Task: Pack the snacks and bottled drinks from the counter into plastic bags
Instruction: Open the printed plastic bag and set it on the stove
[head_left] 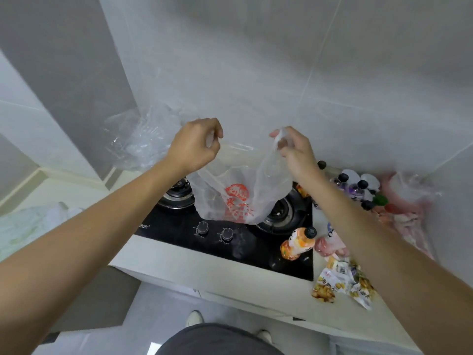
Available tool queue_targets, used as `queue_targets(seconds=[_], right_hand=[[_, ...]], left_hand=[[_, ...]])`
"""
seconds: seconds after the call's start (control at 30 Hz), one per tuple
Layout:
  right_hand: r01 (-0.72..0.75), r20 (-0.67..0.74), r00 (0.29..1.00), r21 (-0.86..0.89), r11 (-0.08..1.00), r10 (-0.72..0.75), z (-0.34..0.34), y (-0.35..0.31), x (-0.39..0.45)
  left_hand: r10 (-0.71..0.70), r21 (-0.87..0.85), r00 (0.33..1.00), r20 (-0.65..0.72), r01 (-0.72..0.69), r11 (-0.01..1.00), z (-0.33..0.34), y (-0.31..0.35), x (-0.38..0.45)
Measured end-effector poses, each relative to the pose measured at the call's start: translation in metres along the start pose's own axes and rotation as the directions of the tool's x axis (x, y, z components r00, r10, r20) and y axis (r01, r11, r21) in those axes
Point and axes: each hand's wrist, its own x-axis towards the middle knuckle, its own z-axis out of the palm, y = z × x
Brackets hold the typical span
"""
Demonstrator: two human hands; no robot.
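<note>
A translucent white plastic bag (238, 198) with red print hangs above the black gas hob (217, 239). My left hand (195, 146) pinches its left handle and my right hand (294, 149) pinches its right handle, and the bag's mouth is spread between them. An orange drink bottle (298, 243) lies at the hob's right edge, with a pink bottle (329, 243) beside it. Several black-capped bottles (355, 187) stand near the back wall on the right. Yellow snack packets (340, 285) lie near the counter's front edge on the right.
A clear crumpled plastic bag (138, 139) sits in the back left corner. A white bag (30, 224) lies on the left counter. A pinkish filled bag (409, 203) rests at the far right. Two knobs (215, 230) face the hob's front.
</note>
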Motion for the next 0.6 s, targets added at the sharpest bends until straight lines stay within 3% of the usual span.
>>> queue_targets(seconds=[0.1,0.23,0.47,0.6], right_hand=[[0.187,0.068,0.981,-0.12,0.975,-0.179,-0.005,-0.004,-0.005],[0.362,0.305,0.908,-0.225,0.904,-0.288,-0.014,-0.01,-0.003],[0.463,0.572,0.815,-0.552,0.693,-0.089,-0.022,-0.001,0.015],[0.531,0.646,0.762,-0.664,0.526,0.047,-0.027,0.004,0.013]], left_hand=[[0.059,0.083,0.986,0.157,-0.072,0.994,0.003,-0.001,0.002],[0.093,0.191,0.953,0.289,-0.153,0.97,0.006,-0.004,0.004],[0.037,0.388,0.905,0.424,-0.218,0.896,0.011,-0.008,0.005],[0.112,0.456,0.89,0.442,-0.331,0.826,0.016,-0.014,0.003]])
